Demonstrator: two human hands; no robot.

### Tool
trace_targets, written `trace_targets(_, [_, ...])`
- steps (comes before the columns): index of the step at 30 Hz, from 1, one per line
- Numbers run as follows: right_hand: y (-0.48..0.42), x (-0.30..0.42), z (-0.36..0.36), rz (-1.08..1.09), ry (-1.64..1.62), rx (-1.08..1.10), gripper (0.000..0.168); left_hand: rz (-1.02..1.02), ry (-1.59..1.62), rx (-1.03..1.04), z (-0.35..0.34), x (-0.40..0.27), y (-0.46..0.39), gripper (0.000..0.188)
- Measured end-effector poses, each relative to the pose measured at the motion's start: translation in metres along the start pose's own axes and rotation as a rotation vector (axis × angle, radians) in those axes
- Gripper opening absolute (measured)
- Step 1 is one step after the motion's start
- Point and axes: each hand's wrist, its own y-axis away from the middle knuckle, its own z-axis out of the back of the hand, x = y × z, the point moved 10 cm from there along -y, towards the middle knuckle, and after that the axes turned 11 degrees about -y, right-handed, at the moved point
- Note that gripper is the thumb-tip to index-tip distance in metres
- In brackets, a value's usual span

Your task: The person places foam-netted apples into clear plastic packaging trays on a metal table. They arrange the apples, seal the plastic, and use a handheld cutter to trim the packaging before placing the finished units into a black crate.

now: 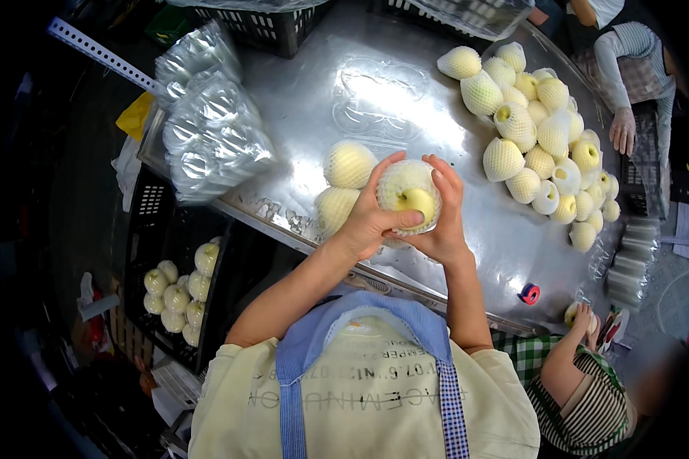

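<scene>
Between my left hand (373, 221) and my right hand (445, 218) is a pale yellow apple or similar round fruit (416, 201) in a white foam net, its stem hollow facing up. My left thumb lies across its lower side, and my right fingers curve round the other side. Beside my left hand, more netted fruits (349, 164) rest on the metal table (298, 120); part of them is hidden under my hands. A clear plastic tray (379, 97) with round hollows lies farther up the table.
Stacked clear plastic trays (212, 126) stand at the left corner. A heap of netted fruits (542, 126) covers the right side, with a tape roll (530, 294) nearer. A black crate (149, 212) holds wrapped fruits. Co-workers stand at the right; one wears a glove (623, 131).
</scene>
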Motion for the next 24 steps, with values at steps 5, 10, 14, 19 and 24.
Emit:
trace_targets(5, [0.008, -0.004, -0.003, 0.019, -0.013, -0.153, 0.107, -0.429, -0.737, -0.281, 0.001, -0.037, 0.012, 0.081])
trace_targets(10, [0.001, 0.012, 0.004, -0.031, -0.089, -0.204, 0.111, -0.065, 0.101, -0.085, 0.009, -0.020, 0.007, 0.085])
trace_targets(14, [-0.001, 0.017, -0.003, -0.046, -0.065, -0.146, 0.111, -0.016, 0.225, -0.038, 0.007, -0.015, 0.011, 0.087])
trace_targets(19, [-0.002, 0.022, -0.010, -0.002, -0.038, -0.067, 0.108, -0.194, -0.501, 0.005, 0.010, -0.042, 0.017, 0.086])
trace_targets(24, [-0.003, 0.037, -0.018, 0.101, 0.032, 0.051, 0.100, -0.150, -0.543, 0.099, 0.001, -0.040, 0.018, 0.088])
